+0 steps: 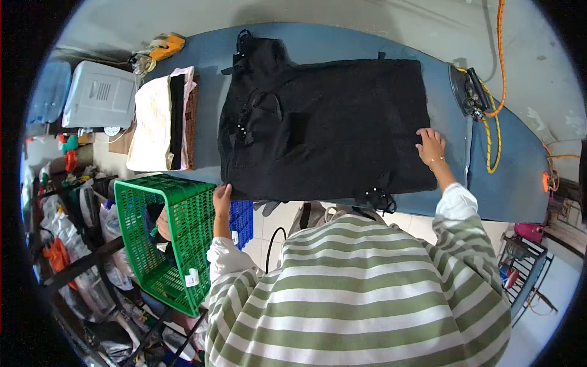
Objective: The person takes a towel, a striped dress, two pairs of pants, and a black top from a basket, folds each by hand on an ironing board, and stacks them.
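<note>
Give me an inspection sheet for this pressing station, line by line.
Surface: blue padded board, largely covered.
Job's things: black garment spread flat on the board.
Clutter: folded cloth stack at the board's left end; iron towards its right end.
Hands: left hand at the garment's near corner, grip unclear; right hand flat and open on its right edge.
Cables: orange cord runs up from the iron.
Surroundings: green basket beside the board; grey box beyond.

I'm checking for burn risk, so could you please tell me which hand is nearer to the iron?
Right. The right hand rests on the black garment, just short of the iron; the left hand is at its far corner, beside the green basket.
</note>
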The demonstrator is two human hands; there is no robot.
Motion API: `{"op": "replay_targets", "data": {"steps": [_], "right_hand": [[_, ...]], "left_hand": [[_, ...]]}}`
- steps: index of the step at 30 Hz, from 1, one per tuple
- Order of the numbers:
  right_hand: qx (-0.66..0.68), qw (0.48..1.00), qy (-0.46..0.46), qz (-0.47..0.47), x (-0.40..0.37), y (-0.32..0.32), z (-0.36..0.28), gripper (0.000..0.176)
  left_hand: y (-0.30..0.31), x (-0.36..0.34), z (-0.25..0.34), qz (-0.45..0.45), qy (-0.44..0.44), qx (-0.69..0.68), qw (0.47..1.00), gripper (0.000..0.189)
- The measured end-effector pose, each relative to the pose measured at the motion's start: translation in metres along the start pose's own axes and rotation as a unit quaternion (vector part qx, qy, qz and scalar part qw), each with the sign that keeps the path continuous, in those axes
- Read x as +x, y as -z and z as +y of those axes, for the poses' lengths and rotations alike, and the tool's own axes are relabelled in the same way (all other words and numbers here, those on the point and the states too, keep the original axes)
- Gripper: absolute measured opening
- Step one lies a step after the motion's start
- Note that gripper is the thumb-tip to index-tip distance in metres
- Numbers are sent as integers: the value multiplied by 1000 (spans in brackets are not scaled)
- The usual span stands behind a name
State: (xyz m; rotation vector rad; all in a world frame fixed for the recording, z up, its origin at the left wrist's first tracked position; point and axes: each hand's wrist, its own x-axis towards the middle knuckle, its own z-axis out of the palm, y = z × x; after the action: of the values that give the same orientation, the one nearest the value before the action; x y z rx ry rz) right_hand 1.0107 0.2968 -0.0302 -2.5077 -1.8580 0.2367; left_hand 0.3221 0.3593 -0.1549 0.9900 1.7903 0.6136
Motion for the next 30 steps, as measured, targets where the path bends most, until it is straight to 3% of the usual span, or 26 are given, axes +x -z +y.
{"op": "replay_targets", "data": {"steps": [1,2,3,5,6,7,8,10,11,12,13,14,15,17,20,21,23,24,26,27,28,29,30], "right_hand": [[-41,998,0,-45,10,0,1,31],[-83,993,1,-88,18,1,4,32],[-74,994,-6,-74,22,1,9,32],[-52,997,-17,-48,28,-4,10,31],[-54,998,-29,-17,28,-8,6,30],[-54,998,-39,16,26,-13,-1,29],[-52,996,-47,48,28,-18,-11,27],[19,996,-14,85,43,-5,-59,26],[54,994,2,100,48,-2,-87,26],[121,984,78,101,60,-11,-110,22],[253,964,81,-18,71,-24,-137,15],[285,944,18,-162,77,-19,-179,19],[457,828,-25,-323,86,-43,-203,41],[539,729,-89,-412,86,-39,-268,58],[549,711,-112,-426,88,-39,-329,66],[539,726,-135,-405,90,-55,-341,57],[548,722,-178,-383,95,-65,-350,41],[503,795,-118,-318,94,-63,-354,36],[395,901,8,-177,80,-54,-362,28],[406,899,149,-62,61,-46,-367,23],[365,868,331,-58,48,-41,-365,25],[312,806,501,-48,39,-36,-360,29],[213,792,565,-94,25,-30,-353,34]], "left_hand": [[4,9,-13,37,-66,74,994,31],[-4,3,-12,85,-69,53,993,30],[-13,-6,-10,133,-71,33,988,28],[-24,-22,2,180,-100,170,964,26],[-30,-31,15,204,-114,238,943,26],[-45,-45,43,309,-143,306,889,29],[-52,-47,62,348,-190,345,851,34],[-61,-52,119,287,-295,341,845,40],[-70,-50,138,271,-282,342,855,49],[-77,-40,144,281,-253,363,851,56],[-80,-27,146,264,-200,346,878,56],[-79,-11,142,237,-173,321,900,44],[-71,-1,150,125,-94,299,941,31],[-69,11,144,196,-127,275,933,18],[-81,-5,157,351,-224,307,856,16],[-83,-11,163,338,-261,290,856,19],[-86,-30,173,135,-150,90,975,25],[-90,-31,173,52,-91,-38,994,29],[-82,-42,188,-104,46,-244,963,43],[-75,-38,183,-133,70,-303,941,46],[-64,-29,176,-162,93,-360,914,48],[-53,-17,170,-189,113,-415,883,51],[-46,-3,160,-127,153,-399,895,56]]}}
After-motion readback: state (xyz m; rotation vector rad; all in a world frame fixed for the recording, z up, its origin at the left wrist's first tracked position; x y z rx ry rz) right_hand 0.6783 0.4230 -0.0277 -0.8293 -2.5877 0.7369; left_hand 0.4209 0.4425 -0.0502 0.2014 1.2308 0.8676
